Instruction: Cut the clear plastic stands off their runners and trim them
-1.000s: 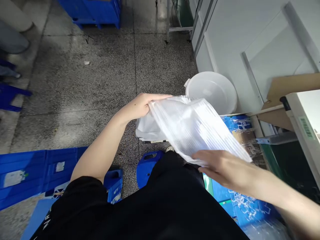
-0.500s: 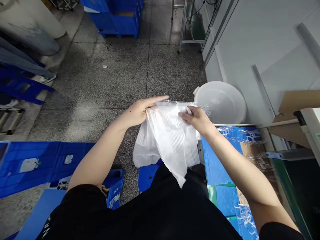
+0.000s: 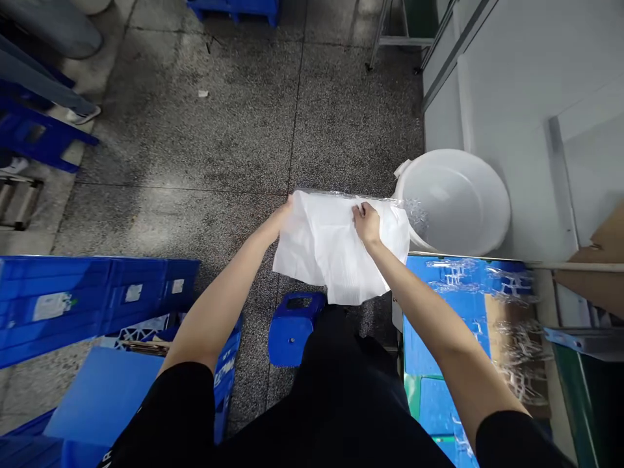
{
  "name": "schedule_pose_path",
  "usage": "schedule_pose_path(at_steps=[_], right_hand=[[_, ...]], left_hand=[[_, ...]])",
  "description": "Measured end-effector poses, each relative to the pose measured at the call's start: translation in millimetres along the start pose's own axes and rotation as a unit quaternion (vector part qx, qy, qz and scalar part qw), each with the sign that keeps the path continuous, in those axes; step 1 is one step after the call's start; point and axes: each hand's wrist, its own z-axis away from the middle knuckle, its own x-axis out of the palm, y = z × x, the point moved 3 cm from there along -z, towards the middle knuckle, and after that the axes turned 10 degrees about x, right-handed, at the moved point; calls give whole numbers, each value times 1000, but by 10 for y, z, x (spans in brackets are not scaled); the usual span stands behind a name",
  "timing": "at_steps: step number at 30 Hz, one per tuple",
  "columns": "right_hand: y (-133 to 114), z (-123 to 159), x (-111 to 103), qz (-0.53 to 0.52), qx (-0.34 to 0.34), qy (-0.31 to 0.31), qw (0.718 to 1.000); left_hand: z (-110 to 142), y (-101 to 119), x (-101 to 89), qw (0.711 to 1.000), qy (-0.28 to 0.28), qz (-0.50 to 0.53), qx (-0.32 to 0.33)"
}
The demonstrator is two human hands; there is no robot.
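A clear plastic bag point(image 3: 336, 253) full of white ribbed pieces hangs in front of me over the speckled floor. My left hand point(image 3: 281, 216) grips its upper left edge, with most of the fingers hidden behind the bag. My right hand point(image 3: 366, 222) pinches the bag near its top middle. The bag's top edge is stretched level between both hands. A white round bucket point(image 3: 455, 201) stands just to the right of the bag.
A blue crate point(image 3: 448, 325) holding clear plastic pieces sits at my right. Folded blue crates point(image 3: 92, 299) lie on the left. A small blue stool point(image 3: 291, 328) is below the bag. A white cabinet wall point(image 3: 511, 78) rises on the right. Another person's shoe point(image 3: 82, 116) shows at far left.
My right hand moved from under the bag's lower end up to its top edge. Both arms stretched forward, and the bag now hangs flat instead of tilted.
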Motion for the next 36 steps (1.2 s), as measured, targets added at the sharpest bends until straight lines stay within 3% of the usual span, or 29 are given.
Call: schedule_pose_path(at_steps=[4,9,13,15,18,22,24,32,36], right_hand=[[235,-397,241,34,14,29,999],[398,-744,470,84,17,60,994],[439,-781,484,127,-9,83,988],[493,-617,396,151,-35,97,983],[654,-83,242,194,-91,80,973],[918,764,259,262,-193,-56,944],[1017,981,339,291,-213,-96,928],[1149,974,604,334,-157,-71,927],[1055,1011,596,315,-151,-54,935]], left_hand=[[-147,-375,205,997,-46,-9,-63],[-294,-712,275,995,3,-63,-75],[-320,-847,252,993,41,-82,-77],[-268,-906,234,993,46,-68,-87],[-91,-997,242,993,25,-30,-112],[232,-1082,310,993,-15,4,-114],[360,-1113,316,994,-23,-1,-104],[585,-1284,143,973,7,-206,-106],[689,-1177,164,957,44,-279,-62]])
